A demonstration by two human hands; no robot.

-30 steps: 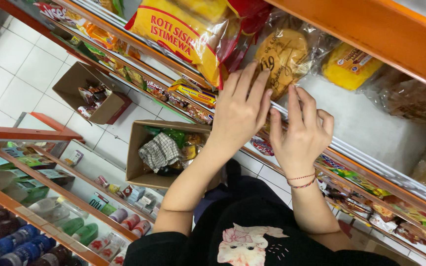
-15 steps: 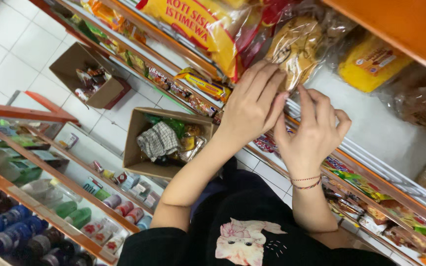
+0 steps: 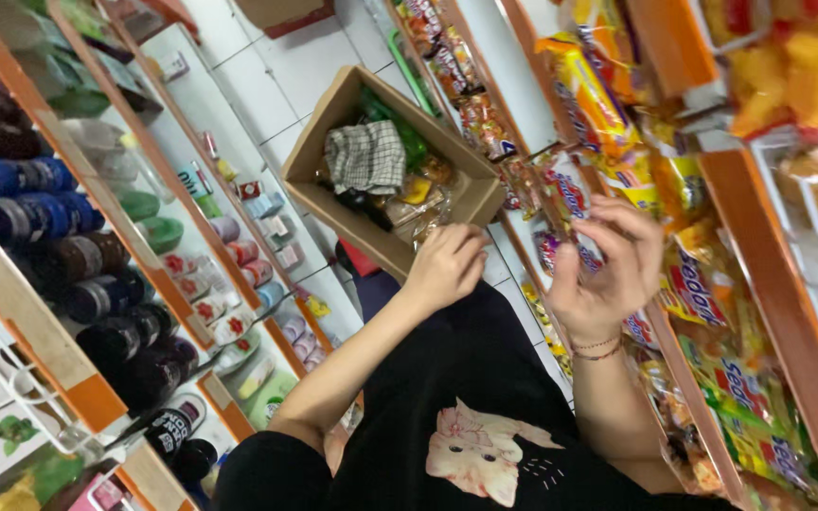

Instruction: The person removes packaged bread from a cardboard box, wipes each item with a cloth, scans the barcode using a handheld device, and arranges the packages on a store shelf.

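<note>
Head view: her left hand (image 3: 447,265) curls loosely, holding nothing, beside the cardboard box (image 3: 319,156). Right hand (image 3: 608,270) pinches a snack packet (image 3: 560,194); best slid squarely onto the shelf (image 3: 759,255).

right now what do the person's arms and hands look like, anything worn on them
Both forearms are bare, and both hands are bare, with no gloves. The right hand has two thin bracelets at the wrist, reddish with small beads. The left hand shows nothing worn at the wrist. Short black sleeves of a black top cover only the upper arms.
</note>
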